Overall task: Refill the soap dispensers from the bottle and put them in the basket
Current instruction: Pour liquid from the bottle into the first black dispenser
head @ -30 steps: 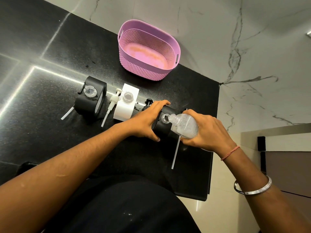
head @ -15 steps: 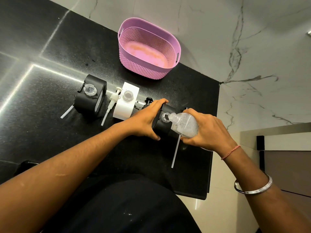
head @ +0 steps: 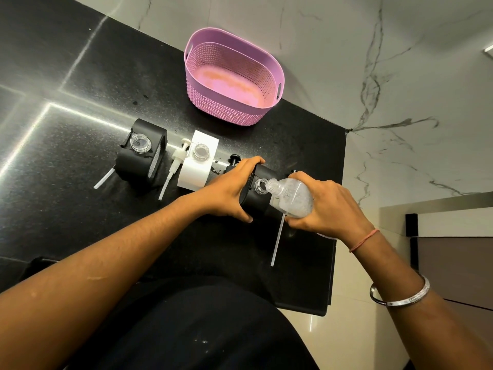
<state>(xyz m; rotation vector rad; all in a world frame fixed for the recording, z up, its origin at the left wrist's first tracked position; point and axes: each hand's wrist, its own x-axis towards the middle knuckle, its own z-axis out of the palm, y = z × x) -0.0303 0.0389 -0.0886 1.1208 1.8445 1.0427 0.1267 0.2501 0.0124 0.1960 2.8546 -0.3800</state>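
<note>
Little has shifted since the earlier frame: pouring continues beside the empty basket (head: pixel 269 61).
Left hand (head: pixel 226 190) grips the black dispenser (head: pixel 257 202); right hand (head: pixel 328 206) clasps the tilted bottle (head: pixel 292 198), spout at its mouth. Next, likely righting the bottle.

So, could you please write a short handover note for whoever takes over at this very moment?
Left hand: steadies the right-hand black dispenser on the counter.
Right hand: holds the clear refill bottle tipped, mouth at that dispenser's open neck.
Other things: a second black dispenser and a white dispenser stand open to the left; a white pump lies between them. The pink basket behind holds nothing.
Done: caps off all three.
Left: finish this pour, fill any that still need it (levels not readable), refit pumps, put all three in the basket.
</note>
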